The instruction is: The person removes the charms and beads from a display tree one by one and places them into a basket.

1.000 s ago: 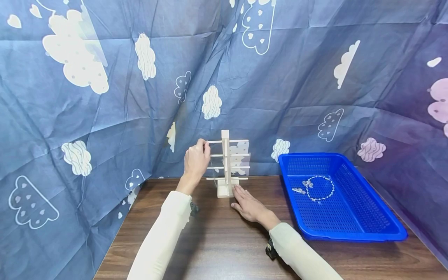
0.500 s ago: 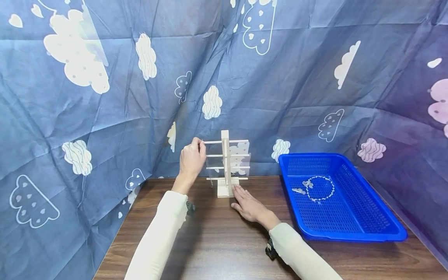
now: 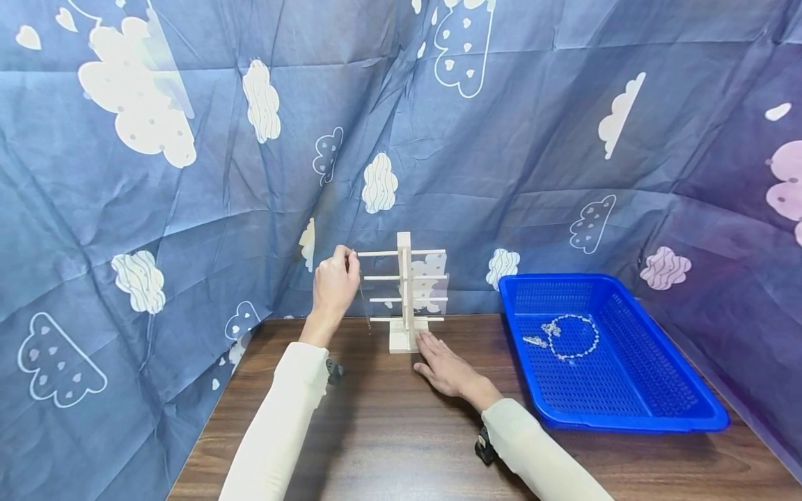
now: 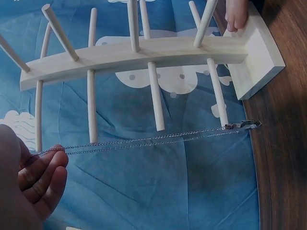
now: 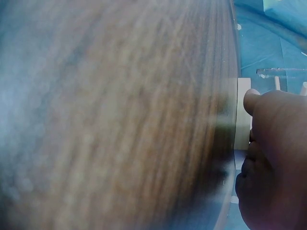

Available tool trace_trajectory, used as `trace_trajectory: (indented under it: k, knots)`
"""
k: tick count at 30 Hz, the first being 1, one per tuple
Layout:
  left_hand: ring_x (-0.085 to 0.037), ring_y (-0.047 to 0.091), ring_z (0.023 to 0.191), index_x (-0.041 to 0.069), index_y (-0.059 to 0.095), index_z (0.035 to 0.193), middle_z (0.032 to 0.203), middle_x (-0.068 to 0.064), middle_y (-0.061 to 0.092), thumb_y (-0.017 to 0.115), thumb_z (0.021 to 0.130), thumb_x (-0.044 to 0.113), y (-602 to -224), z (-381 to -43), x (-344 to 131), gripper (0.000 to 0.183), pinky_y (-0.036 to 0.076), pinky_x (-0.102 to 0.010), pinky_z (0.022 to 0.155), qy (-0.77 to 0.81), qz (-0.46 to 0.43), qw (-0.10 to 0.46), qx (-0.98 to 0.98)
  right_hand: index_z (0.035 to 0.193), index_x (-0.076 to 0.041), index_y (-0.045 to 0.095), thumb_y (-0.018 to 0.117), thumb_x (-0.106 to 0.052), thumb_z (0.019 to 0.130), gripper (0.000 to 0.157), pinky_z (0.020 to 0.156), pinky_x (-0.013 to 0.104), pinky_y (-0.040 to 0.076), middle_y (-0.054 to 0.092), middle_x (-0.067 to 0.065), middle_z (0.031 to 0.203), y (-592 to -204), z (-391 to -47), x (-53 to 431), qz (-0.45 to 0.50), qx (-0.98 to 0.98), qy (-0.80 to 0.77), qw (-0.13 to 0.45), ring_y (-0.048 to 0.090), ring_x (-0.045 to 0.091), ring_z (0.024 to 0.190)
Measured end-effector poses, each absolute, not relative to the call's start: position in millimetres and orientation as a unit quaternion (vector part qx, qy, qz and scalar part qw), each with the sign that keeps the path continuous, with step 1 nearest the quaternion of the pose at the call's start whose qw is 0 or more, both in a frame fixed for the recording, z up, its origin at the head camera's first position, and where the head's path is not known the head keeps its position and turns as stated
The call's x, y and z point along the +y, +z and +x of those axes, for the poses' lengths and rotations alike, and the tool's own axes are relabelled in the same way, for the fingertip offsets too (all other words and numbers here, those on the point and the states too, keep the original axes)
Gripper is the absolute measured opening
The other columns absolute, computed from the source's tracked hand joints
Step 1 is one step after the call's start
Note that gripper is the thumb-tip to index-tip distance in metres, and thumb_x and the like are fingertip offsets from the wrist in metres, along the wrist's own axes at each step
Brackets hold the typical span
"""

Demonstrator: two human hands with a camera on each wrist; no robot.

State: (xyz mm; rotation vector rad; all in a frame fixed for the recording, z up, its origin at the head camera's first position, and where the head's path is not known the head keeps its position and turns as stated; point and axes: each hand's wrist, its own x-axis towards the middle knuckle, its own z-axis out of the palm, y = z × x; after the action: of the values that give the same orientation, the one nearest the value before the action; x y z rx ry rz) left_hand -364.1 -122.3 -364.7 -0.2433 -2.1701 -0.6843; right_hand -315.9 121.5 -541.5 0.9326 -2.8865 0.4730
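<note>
A pale wooden stand (image 3: pixel 404 292) with several horizontal pegs stands upright near the back of the table. At the left end of its top peg, my left hand (image 3: pixel 335 284) pinches a thin silver chain necklace (image 4: pixel 243 125). The doubled chain hangs down past the left peg ends, its small pendant lowest, near the bottom peg's level. In the left wrist view the chain runs taut from the fingers, apart from the post. My right hand (image 3: pixel 446 369) rests with extended fingers on the stand's base (image 3: pixel 401 339), at its right side.
To the right sits a blue perforated plastic basket (image 3: pixel 633 422), holding a beaded bracelet or necklace (image 3: pixel 595 334) and a small silvery piece (image 3: pixel 535 342). A blue cloth (image 3: pixel 200 209) with cloud prints hangs behind the wooden table (image 3: pixel 401 445).
My left hand has moved left along the top peg to its outer end, with the necklace hanging from it. The right hand and the stand have stayed still.
</note>
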Motion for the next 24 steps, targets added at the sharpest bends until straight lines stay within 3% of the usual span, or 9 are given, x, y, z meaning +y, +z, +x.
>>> trace_trajectory:
  k: [14, 24]
  knots:
    - [-0.022, 0.056, 0.05, 0.009, 0.06, 0.081, 0.058, -0.002, 0.06, 0.054, 0.093, 0.016, -364.8, -363.6, -130.7, 0.016, 0.047, -0.039, 0.047, -0.283, -0.109, 0.437, -0.847, 0.151, 0.007, 0.025, 0.042, -0.034, 0.105, 0.064, 0.122, 0.053, 0.025, 0.022, 0.027, 0.159, -540.8, -317.5, 121.9, 0.302, -0.941, 0.15, 0.036, 0.022, 0.04, 0.149]
    - [-0.022, 0.057, 0.049, 0.01, 0.061, 0.079, 0.058, -0.002, 0.062, 0.056, 0.092, 0.017, -364.6, -360.2, -134.2, 0.015, 0.049, -0.041, 0.049, -0.273, -0.11, 0.445, -0.845, 0.152, 0.006, 0.026, 0.042, -0.034, 0.105, 0.063, 0.122, 0.052, 0.024, 0.022, 0.025, 0.16, -541.1, -316.7, 121.7, 0.297, -0.942, 0.152, 0.031, 0.021, 0.039, 0.15]
